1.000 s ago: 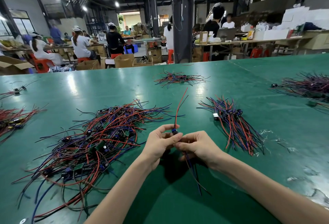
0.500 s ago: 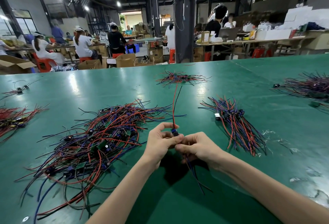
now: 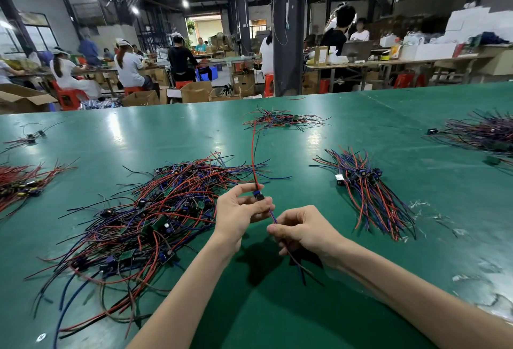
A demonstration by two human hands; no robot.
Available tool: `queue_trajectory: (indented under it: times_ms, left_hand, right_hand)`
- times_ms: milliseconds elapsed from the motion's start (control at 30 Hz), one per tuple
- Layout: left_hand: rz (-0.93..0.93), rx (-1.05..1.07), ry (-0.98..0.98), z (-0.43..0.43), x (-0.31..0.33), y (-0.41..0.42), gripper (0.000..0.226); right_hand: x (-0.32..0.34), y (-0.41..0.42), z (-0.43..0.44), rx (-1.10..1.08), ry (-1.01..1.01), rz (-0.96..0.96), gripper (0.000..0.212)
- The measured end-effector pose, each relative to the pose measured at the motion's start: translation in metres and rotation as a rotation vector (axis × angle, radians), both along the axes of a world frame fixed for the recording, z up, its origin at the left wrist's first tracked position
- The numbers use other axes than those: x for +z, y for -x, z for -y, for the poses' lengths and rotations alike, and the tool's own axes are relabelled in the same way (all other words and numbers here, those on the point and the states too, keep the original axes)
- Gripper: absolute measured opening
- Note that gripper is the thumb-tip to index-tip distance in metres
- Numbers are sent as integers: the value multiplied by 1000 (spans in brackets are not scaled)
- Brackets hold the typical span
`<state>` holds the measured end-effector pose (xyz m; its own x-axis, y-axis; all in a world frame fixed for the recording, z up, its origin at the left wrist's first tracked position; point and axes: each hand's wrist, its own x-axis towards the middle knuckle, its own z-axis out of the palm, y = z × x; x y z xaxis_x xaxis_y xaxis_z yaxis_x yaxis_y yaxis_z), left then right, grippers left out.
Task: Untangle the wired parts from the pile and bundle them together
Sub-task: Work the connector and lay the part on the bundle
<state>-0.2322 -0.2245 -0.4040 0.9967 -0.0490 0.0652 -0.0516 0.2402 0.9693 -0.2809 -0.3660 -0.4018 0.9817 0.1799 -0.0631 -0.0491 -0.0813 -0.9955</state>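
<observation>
- Currently pinching a small blue-and-black component with thin wire leads (image 3: 258,195) between the thumb and curled fingertips of the left hand (image 3: 238,210), and holding it just above the glossy green table top (image 3: 277,307), probably to keep it free of the heap.
- Letting its long red lead (image 3: 253,151) arc up and away toward the far side, hanging clear so that nothing catches on it.
- Closing the right hand (image 3: 302,230) into a loose fist round the blue and dark leads (image 3: 273,217), with the thumb pressing them against the forefinger, just near and right of the left hand.
- Seemingly drawing those leads straight, with their loose ends trailing out beneath the fist toward the near edge.
- Working just right of the big tangled heap of red, blue and black wired parts (image 3: 144,218) sprawling over the near left of the table, presumably so the next piece is within easy reach.
- Aiming, most likely, for the combed bundle of red and blue wired parts (image 3: 372,196) lying well apart to the right, components gathered at its far end.
- Judging by the size of the heap, sitting early in the job, with most pieces not yet pulled free.
- Leaving aside a smaller scatter of wires (image 3: 280,119) at the far centre.
</observation>
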Motion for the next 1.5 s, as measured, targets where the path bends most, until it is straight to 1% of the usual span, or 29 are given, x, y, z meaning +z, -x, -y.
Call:
queue_trajectory:
  times_ms: [100, 167, 267, 367, 433, 600, 667, 767, 833, 933, 1067, 1267, 1333, 1400, 1500]
  left_hand:
    - [-4, 13, -2, 0, 0, -1, 31]
    - [-19, 68, 30, -5, 2, -5, 29]
    - [-76, 164, 119, -20, 5, -15, 27]
    - [-88, 208, 151, -29, 6, -18, 26]
    - [-83, 228, 147, -29, 5, -19, 25]
    - [-78, 223, 176, -29, 5, -20, 24]
    - [-84, 209, 199, -28, 5, -19, 25]
    - [-92, 199, 228, -25, 6, -17, 25]
    - [-90, 195, 240, -23, 7, -15, 26]
    - [-90, 174, 279, -22, 11, -11, 25]
    - [-118, 105, 329, -23, 18, -8, 24]
    - [-220, -50, 453, -22, 24, -4, 20]
    - [-234, -37, 495, -23, 25, -6, 19]
    - [-218, 18, 507, -27, 25, -10, 20]
    - [-183, 99, 453, -27, 22, -11, 22]
  right_hand:
    - [3, 3, 0, 8, 6, -1, 19]
    - [2, 7, 1, 35, 21, -21, 20]
    - [2, 14, -1, 133, 47, -55, 22]
    - [3, 17, -5, 207, 77, -42, 24]
    - [5, 16, -4, 216, 103, -22, 22]
    - [8, 12, 3, 220, 89, -21, 20]
    - [10, 11, 6, 243, 92, -62, 18]
    - [13, 7, 11, 252, 139, -174, 16]
    - [14, 2, 16, 188, 145, -281, 17]
    - [15, -5, 21, 80, 80, -448, 14]
    - [16, -10, 23, 17, 44, -509, 12]
    - [17, -10, 25, 37, 146, -431, 13]
    - [17, -7, 25, 79, 180, -344, 14]
    - [18, -3, 26, 151, 194, -227, 18]
    - [21, 2, 24, 328, 194, -84, 22]
